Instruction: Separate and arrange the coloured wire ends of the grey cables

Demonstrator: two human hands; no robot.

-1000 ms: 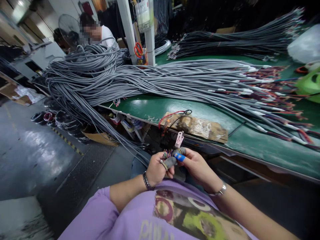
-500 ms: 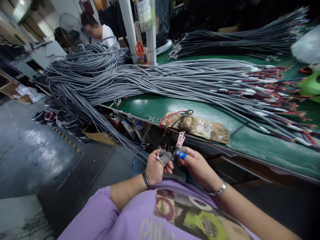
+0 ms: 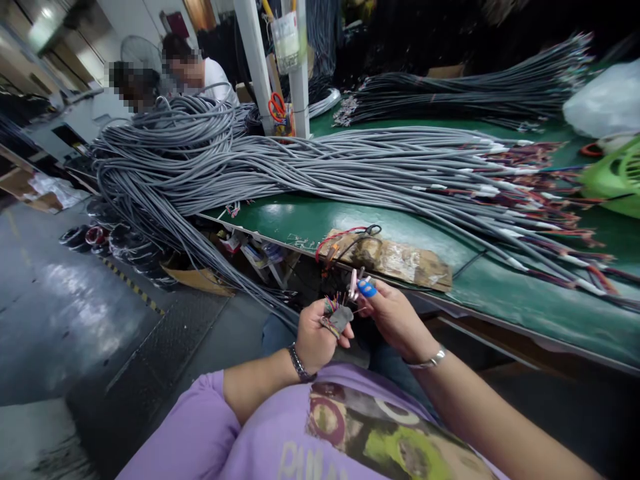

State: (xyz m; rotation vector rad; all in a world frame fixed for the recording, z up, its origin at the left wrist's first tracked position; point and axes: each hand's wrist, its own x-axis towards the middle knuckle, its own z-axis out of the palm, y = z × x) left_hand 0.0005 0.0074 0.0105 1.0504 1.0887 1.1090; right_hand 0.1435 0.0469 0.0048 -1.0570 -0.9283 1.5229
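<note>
My left hand (image 3: 315, 333) is closed round the end of a grey cable, whose fan of thin coloured wires (image 3: 334, 305) sticks up above my fist. A grey finger cot covers its thumb. My right hand (image 3: 393, 315), with a blue cot (image 3: 367, 289) on one fingertip, pinches at fine wire strands just right of that fan, close to a small pink connector piece (image 3: 353, 283) at the bench edge. Both hands hover over my lap, in front of the green bench (image 3: 300, 217).
A big heap of grey cables (image 3: 210, 157) with stripped coloured ends (image 3: 540, 180) lies across the bench; a dark bundle (image 3: 465, 83) lies behind. A taped brown pad with red and black leads (image 3: 395, 257) sits at the bench edge. Two people sit far left behind the cables. White post (image 3: 300, 80) with orange scissors.
Both hands have risen slightly toward the bench edge. The right hand has drawn away from the left, pulling up and right, so a gap shows between them.
</note>
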